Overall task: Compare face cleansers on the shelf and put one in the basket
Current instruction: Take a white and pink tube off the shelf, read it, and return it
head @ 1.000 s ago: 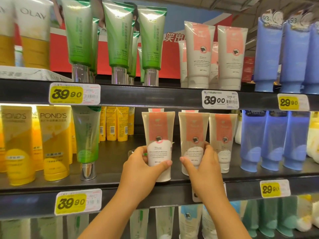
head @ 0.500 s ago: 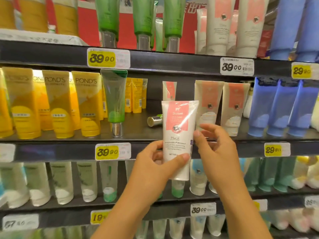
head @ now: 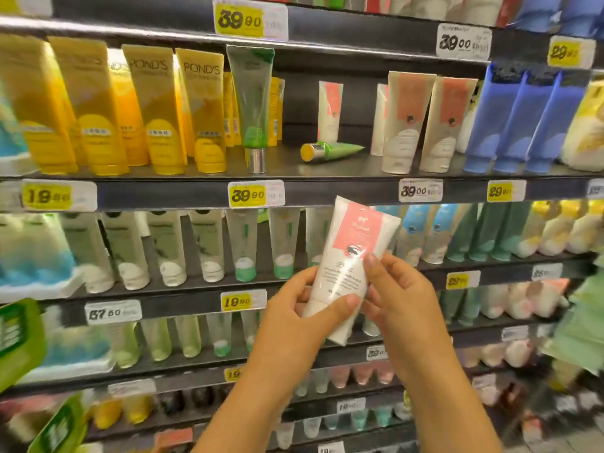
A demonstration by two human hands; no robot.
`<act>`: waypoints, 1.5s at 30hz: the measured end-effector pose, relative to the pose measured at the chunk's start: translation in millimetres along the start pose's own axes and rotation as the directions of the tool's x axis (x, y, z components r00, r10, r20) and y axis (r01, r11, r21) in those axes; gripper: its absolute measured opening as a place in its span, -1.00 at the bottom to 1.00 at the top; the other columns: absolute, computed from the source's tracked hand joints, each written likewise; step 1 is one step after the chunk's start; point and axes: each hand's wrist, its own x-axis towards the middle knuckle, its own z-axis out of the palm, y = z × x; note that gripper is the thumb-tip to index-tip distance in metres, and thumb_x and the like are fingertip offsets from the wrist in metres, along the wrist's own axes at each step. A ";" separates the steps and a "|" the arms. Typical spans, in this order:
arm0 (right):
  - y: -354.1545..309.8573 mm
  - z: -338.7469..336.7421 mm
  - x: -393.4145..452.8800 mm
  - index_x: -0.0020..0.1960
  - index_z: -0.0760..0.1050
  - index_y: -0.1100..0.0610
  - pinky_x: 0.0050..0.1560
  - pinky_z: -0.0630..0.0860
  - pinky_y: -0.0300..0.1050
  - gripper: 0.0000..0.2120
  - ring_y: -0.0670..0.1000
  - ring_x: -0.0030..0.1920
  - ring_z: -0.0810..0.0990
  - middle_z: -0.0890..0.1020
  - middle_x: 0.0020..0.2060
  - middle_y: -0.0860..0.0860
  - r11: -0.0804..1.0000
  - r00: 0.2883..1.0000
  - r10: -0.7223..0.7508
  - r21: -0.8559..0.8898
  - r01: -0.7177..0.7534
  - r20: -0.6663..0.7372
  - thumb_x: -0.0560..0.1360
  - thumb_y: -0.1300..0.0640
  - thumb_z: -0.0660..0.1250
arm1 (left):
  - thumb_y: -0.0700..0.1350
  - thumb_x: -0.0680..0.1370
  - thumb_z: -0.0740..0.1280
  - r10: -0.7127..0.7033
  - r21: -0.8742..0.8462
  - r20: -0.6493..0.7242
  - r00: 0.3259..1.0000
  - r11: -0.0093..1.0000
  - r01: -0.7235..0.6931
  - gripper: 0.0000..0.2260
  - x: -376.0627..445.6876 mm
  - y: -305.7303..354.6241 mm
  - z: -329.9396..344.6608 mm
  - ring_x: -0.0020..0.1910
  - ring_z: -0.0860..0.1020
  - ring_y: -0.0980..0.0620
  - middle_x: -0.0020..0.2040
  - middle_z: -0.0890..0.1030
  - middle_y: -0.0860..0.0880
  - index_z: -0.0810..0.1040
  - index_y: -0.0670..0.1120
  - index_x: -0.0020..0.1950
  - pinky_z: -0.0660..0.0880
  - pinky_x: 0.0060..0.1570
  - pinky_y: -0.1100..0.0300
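Observation:
A white cleanser tube with a pink label is held in front of the shelves, cap end down and tilted to the right. My left hand wraps its lower part, thumb across the front. My right hand grips its right side, with a fingertip on the label. Two matching tubes stand on the shelf above, with more behind them. No basket is clearly in view.
Yellow Pond's tubes fill the left of that shelf, next to an upright green tube and a fallen green tube. Blue tubes stand at the right. Lower shelves hold several pale tubes. Blurred green packaging is at the left edge.
Both hands lifted the pink-labelled tube off the shelf and brought it down and toward me, and it now tilts right. The view has dropped to the lower shelves.

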 end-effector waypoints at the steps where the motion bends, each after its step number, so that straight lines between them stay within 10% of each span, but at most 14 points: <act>1: 2.3 -0.5 -8.1 0.06 0.54 0.22 -0.14 0.64 -0.09 -0.78 0.09 -0.08 0.69 0.71 -0.10 0.11 1.000 1.000 0.011 0.017 -0.011 -0.022 0.50 0.12 0.28 | 0.12 0.24 0.53 -0.014 -0.016 0.009 1.000 1.000 0.014 -0.55 -6.7 -2.8 -0.6 -0.04 0.63 0.04 -0.04 0.67 0.06 0.59 0.12 0.10 0.59 -0.11 0.18; 7: 8.4 -4.1 -42.5 0.08 0.52 0.29 -0.16 0.62 -0.08 -0.73 0.16 -0.05 0.67 0.68 -0.07 0.19 0.997 0.994 0.030 0.073 -0.022 -0.104 0.52 0.10 0.26 | 0.07 0.26 0.52 -0.157 -0.268 0.104 0.982 0.947 0.180 -0.56 -38.9 -11.1 -0.9 -0.13 0.62 -0.02 -0.01 0.68 -0.07 0.61 -0.03 0.09 0.48 -0.17 0.09; 13: 10.3 -5.5 -54.2 -0.01 0.53 0.20 -0.22 0.63 -0.15 -0.80 -0.04 -0.22 0.67 0.69 -0.24 0.03 0.961 0.999 0.038 0.277 -0.027 -0.033 0.46 0.11 0.25 | -0.11 0.33 0.40 -0.332 -0.667 0.219 0.917 0.635 0.389 -0.66 -55.0 -12.7 -1.6 -0.16 0.67 -0.11 -0.01 0.66 -0.27 0.62 -0.24 0.05 0.59 -0.30 0.09; 33: -23.0 -51.5 -35.4 0.12 0.51 0.16 -0.16 0.60 -0.14 -0.71 -0.03 -0.10 0.66 0.69 -0.08 0.03 0.949 0.986 -0.130 0.303 0.093 0.103 0.41 0.13 0.28 | -0.18 0.39 0.32 -0.176 -0.713 0.213 0.961 0.644 0.276 -0.77 -41.1 -15.0 56.4 -0.04 0.66 -0.10 0.04 0.66 -0.24 0.68 -0.23 -0.05 0.53 0.07 -0.04; 45: -28.8 -70.4 -23.1 0.11 0.54 0.09 -0.13 0.58 -0.20 -0.69 -0.05 -0.03 0.66 0.69 -0.03 -0.01 0.971 0.978 -0.167 0.193 0.141 0.123 0.38 0.05 0.33 | 0.00 0.42 0.29 -0.267 -0.745 0.287 0.920 0.541 0.390 -0.59 -35.9 -16.1 76.5 0.00 0.64 -0.18 0.13 0.60 -0.28 0.59 -0.25 0.13 0.62 -0.12 -0.03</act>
